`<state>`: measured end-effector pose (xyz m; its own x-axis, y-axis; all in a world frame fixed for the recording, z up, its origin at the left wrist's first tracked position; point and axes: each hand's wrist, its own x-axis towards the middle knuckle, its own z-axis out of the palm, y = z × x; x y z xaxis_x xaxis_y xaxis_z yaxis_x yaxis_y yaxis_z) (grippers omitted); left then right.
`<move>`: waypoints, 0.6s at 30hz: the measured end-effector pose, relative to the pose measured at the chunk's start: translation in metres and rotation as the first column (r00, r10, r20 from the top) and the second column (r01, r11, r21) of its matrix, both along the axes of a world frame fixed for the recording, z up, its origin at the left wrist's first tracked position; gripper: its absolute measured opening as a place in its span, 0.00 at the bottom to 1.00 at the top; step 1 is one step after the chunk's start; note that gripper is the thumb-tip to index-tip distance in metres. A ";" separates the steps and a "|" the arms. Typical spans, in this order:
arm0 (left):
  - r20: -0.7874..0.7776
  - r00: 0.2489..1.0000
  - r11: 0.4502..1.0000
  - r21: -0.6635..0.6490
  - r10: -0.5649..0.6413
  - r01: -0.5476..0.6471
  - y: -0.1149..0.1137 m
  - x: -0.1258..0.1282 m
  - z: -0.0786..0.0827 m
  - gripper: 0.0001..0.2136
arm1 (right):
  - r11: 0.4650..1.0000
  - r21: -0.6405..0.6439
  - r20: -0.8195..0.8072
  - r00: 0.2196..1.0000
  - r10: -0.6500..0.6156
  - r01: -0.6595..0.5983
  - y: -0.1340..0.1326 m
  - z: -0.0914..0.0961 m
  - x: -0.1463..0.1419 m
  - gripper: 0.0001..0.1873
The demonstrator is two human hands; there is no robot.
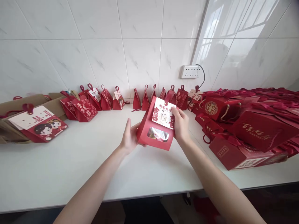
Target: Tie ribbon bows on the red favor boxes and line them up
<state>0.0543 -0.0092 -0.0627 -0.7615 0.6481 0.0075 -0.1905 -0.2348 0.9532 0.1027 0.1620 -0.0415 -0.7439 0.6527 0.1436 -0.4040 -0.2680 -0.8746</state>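
Note:
A red gift box (pixel 143 136) with a small clear window and a ribbon loop is held above the white table, tilted toward me. On its front lies a white card (pixel 163 114) with red characters and two drawn figures. My left hand (pixel 130 137) supports the box from its lower left, thumb raised and the other fingers partly hidden behind it. At the upper right side, my right hand (pixel 181 124) pinches the edge of the card and box between thumb and fingers.
Several small red tent-shaped boxes (pixel 107 99) stand along the tiled wall. On the left lie a larger red and white box (pixel 46 124) and brown bags (pixel 52 107). A pile of red gift boxes (pixel 263 127) fills the right side. A power strip (pixel 190 72) is on the wall.

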 end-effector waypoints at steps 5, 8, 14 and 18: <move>-0.299 0.947 0.992 0.013 0.121 -0.123 0.001 0.005 0.003 0.13 | 0.992 0.094 -0.102 0.992 -0.079 0.089 -0.002 0.006 0.008 0.17; -0.326 0.933 0.988 0.055 0.154 -0.144 0.003 0.004 -0.001 0.13 | 0.976 0.170 -0.160 0.981 -0.106 0.134 -0.006 0.005 0.011 0.19; -0.306 0.940 0.987 0.101 0.151 -0.125 0.003 -0.001 -0.006 0.13 | 0.935 0.275 -0.218 0.962 -0.168 0.225 -0.008 0.006 0.014 0.19; -0.285 0.946 0.985 0.113 0.156 -0.129 0.002 -0.001 -0.006 0.13 | 0.928 0.287 -0.262 0.952 -0.161 0.236 -0.010 0.009 0.017 0.19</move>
<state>0.0530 -0.0068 -0.0690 -0.8016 0.5189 0.2970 0.1342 -0.3280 0.9351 0.1195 0.1516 -0.0330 -0.5254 0.6778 0.5143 -0.6199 0.1091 -0.7770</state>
